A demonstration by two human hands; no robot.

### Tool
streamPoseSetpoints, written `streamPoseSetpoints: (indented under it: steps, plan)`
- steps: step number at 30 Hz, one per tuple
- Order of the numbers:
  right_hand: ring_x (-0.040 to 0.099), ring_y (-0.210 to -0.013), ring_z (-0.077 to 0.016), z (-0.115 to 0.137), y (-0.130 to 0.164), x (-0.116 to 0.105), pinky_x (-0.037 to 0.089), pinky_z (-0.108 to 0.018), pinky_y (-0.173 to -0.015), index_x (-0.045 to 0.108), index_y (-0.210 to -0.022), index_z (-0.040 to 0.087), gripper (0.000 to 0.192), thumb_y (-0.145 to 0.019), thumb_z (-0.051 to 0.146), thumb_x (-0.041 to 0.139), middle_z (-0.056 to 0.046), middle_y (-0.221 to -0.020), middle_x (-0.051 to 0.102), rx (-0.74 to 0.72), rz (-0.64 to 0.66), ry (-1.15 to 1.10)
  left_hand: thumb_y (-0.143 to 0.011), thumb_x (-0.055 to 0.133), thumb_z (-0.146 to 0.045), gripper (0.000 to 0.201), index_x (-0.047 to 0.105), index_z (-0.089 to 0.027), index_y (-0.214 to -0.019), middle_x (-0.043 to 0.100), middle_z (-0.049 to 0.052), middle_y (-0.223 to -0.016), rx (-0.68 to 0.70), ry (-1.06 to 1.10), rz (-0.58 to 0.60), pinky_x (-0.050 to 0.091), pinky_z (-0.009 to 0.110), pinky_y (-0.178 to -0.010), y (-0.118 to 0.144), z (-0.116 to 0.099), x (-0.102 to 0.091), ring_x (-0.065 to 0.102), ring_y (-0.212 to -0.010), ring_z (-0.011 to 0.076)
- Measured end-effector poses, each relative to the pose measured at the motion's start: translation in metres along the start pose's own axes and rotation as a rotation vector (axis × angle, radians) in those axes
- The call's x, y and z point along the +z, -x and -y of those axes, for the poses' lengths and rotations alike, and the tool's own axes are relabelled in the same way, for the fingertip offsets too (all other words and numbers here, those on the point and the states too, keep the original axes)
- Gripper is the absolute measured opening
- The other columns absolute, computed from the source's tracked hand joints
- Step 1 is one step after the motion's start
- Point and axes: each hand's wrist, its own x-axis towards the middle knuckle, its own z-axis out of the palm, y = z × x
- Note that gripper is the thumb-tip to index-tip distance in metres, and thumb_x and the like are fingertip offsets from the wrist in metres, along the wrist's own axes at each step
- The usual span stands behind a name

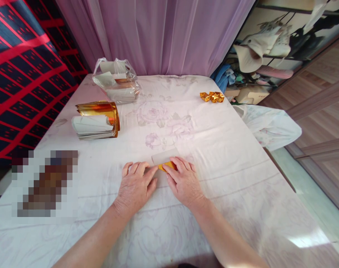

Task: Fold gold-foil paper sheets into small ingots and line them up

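A small sheet of paper (164, 157), white on one side and gold on the other, lies flat on the table in front of me. Its near edge is folded over and shows gold. My left hand (136, 186) lies palm down with its fingertips on the sheet's left near corner. My right hand (183, 180) presses the gold fold with thumb and fingers. Both hands touch the same sheet, close together.
A stack of gold-and-white sheets (95, 121) sits at the left, with a clear plastic bag of more paper (116, 80) behind it. Folded gold pieces (212, 96) lie at the far right. A floral cloth (214, 149) covers the table. A blurred patch is at the near left.
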Motion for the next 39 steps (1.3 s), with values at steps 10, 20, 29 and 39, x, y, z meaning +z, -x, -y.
streamPoseSetpoints:
  steps: [10,20,29,39]
  plan:
    - [0.049,-0.120,-0.0258,0.0021,-0.0016,0.0003,0.036,-0.041,-0.094,0.068,-0.119,0.027,0.031,-0.091,0.022,0.055,-0.009,-0.129,0.058,0.033,0.008,-0.026,-0.088,0.057,-0.027,0.033,0.068,-0.019,-0.117,0.068,0.009,-0.108,0.000,-0.005,-0.049,0.036,0.050,-0.098,0.0005,0.0036,0.0010,0.059,-0.095,0.0261]
    - [0.049,-0.120,-0.0250,0.0011,-0.0001,0.0003,0.035,-0.041,-0.096,0.066,-0.122,0.027,0.034,-0.091,0.020,0.054,-0.009,-0.130,0.058,0.009,-0.014,-0.024,-0.090,0.054,-0.023,0.032,0.065,-0.023,-0.120,0.070,0.005,-0.120,0.093,0.060,0.007,0.030,0.050,-0.102,-0.0007,0.0006,0.0010,0.057,-0.112,0.0269]
    - [0.050,-0.119,-0.0262,-0.0014,0.0023,-0.0007,0.036,-0.043,-0.094,0.070,-0.116,0.025,0.031,-0.091,0.018,0.054,-0.010,-0.129,0.058,-0.097,-0.113,-0.048,-0.091,0.053,-0.024,0.033,0.065,-0.022,-0.121,0.070,0.005,-0.121,0.095,0.062,0.012,0.030,0.049,-0.102,-0.0011,0.0012,0.0016,0.058,-0.112,0.0270]
    - [0.052,-0.117,-0.0262,-0.0017,0.0014,-0.0034,0.038,-0.043,-0.093,0.072,-0.110,0.024,0.028,-0.088,0.017,0.058,-0.009,-0.126,0.061,-0.139,-0.118,-0.031,-0.091,0.053,-0.024,0.030,0.065,-0.022,-0.119,0.071,0.003,-0.119,0.095,0.046,0.003,0.030,0.050,-0.101,-0.0021,0.0007,0.0012,0.059,-0.110,0.0266]
